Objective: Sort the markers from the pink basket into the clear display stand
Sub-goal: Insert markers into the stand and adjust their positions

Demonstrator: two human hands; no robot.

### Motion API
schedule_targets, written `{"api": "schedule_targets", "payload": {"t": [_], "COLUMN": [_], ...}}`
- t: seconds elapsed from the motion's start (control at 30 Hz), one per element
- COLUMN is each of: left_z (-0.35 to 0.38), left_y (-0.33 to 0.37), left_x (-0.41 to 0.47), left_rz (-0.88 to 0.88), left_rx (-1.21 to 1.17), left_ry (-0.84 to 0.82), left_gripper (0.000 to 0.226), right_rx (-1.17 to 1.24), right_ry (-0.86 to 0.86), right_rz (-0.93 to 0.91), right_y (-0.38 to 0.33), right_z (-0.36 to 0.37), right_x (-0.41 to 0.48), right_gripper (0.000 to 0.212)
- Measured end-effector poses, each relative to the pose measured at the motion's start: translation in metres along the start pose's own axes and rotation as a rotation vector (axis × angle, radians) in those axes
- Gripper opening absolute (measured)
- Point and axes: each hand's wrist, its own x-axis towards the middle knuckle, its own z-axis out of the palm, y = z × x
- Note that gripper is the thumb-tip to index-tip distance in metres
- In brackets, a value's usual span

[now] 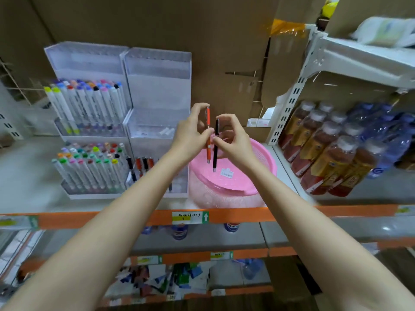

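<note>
Both grips raised above pink basket point(266, 159) | left grip point(193, 131) pinches orange marker point(208, 153), right grip point(233, 140) pinches black marker point(215, 153) | best slotted singly, upright, into clear display stand point(157, 90) beside basket.

Glossy pink plastic basket point(233, 187), clear plastic stand point(157, 90), brown cardboard point(157, 23) behind.

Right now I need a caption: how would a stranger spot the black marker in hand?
Find the pink basket beside the clear display stand. Above it, two hands each hold one upright marker. The black marker is in the right hand; the left hand holds the orange marker.
</note>
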Motion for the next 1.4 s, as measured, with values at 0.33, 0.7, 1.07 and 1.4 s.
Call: {"api": "schedule_targets", "payload": {"t": [0.33, 0.7, 1.07, 1.4], "left_z": [-0.078, -0.091, -0.078, -0.081], "left_y": [-0.008, -0.024, -0.032, -0.035], "left_x": [-0.021, -0.026, -0.026, -0.032], "left_rz": [0.124, 0.164, 0.267, 0.25], "left_rx": [-0.066, -0.045, 0.103, 0.173], "left_ry": [0.065, -0.047, -0.026, -0.077], "left_gripper": [0.028, 0.029, 0.027, 0.033], "right_rx": [-0.013, -0.092, -0.175, -0.174], "right_ry": [0.085, 0.217, 0.155, 0.139], "right_rz": [0.028, 0.044, 0.003, 0.003], "right_y": [-0.042, -0.046, -0.029, -0.014], "right_z": [0.065, 0.093, 0.091, 0.095], "right_x": [-0.015, -0.026, -0.021, -0.019], "right_gripper": [0.033, 0.031, 0.025, 0.028]}}
